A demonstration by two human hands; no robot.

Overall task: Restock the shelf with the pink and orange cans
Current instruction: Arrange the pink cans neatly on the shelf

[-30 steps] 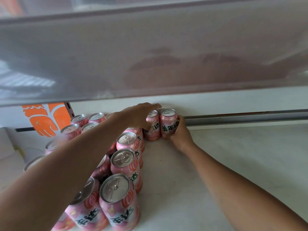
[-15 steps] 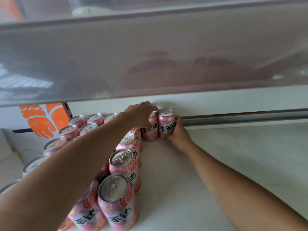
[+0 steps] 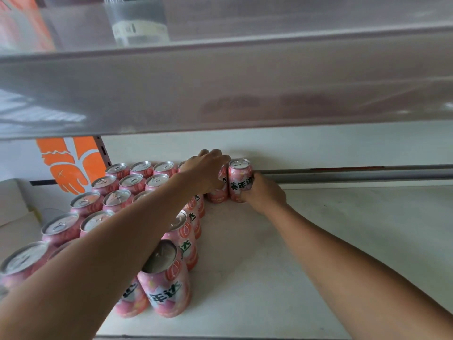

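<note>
Pink can [image 3: 239,179] at shelf [image 3: 318,241] 12 o'clock, right hand [image 3: 263,192] wrapped round it; left hand [image 3: 208,168] curled over neighbour can [image 3: 218,192]. Likely seating step; next needs clean release.

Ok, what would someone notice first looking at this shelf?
Rows of pink cans fill the left side of the white shelf. At the back, the left hand grips one can from above and the right hand grips its neighbour, side by side. An orange hand graphic shows at far left.
</note>
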